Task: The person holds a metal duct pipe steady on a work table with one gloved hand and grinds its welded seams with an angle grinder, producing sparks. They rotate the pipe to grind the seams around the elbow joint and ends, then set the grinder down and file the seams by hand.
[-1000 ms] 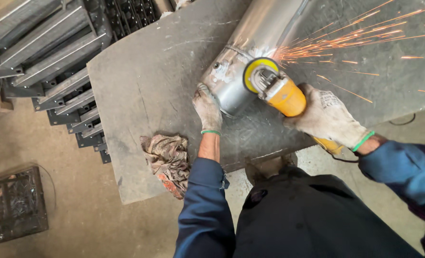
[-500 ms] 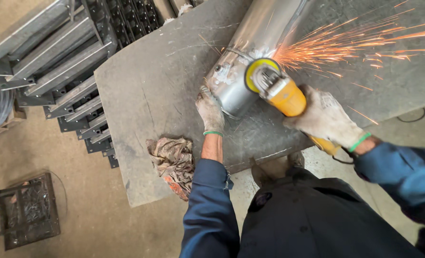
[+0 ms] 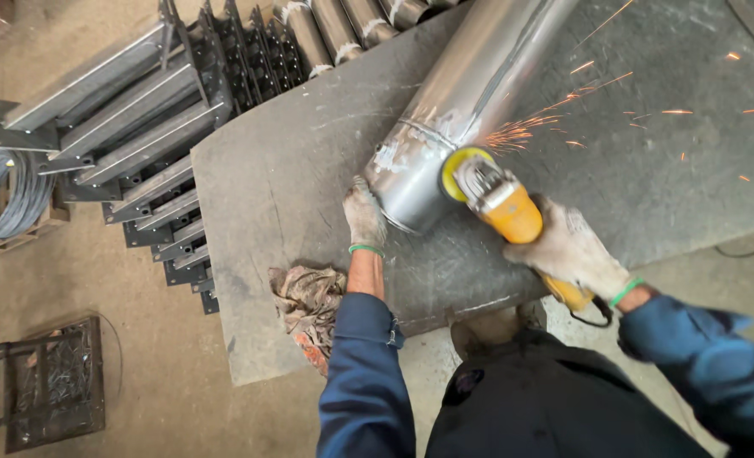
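One steel pipe (image 3: pixel 470 93); one angle grinder (image 3: pixel 504 203); one rag (image 3: pixel 309 305); one wire coil (image 3: pixel 3 195); two gloved hands.

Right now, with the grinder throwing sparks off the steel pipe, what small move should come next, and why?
Probably ease the grinder a little further around the weld seam. Its disc sits at the pipe just past that seam, sparks fly to the right, and the left hand steadies the pipe's end while the right hand grips the handle.
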